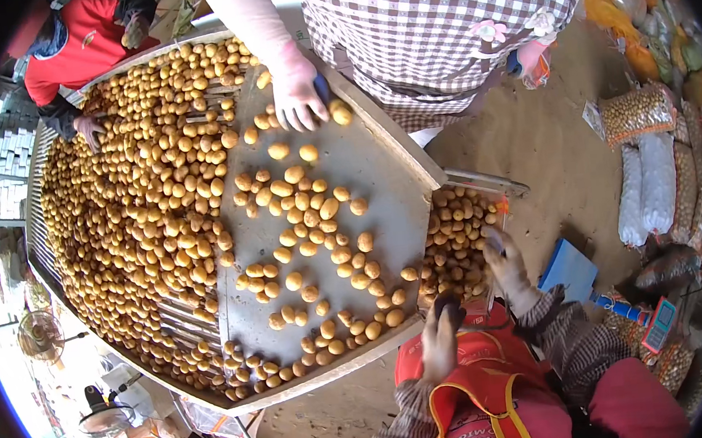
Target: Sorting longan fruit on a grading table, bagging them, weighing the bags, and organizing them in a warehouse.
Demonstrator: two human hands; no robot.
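Observation:
Below the chute's mouth, potatoes fill a container, apparently a bag with an orange edge. At its near edge is my left hand, in a pale glove with dark fingertips, just in front of my red apron. My right hand, also gloved, is at the container's right side, its fingers blurred. Whether either hand grips the edge is hidden. Loose potatoes lie over the grey metal chute, and some reach its mouth beside my left hand.
A deep layer of potatoes covers the slatted sorting table. Across it, a co-worker's gloved hand touches potatoes; another person in red reaches in. At right are a blue platform scale and filled mesh sacks. Fans stand lower left.

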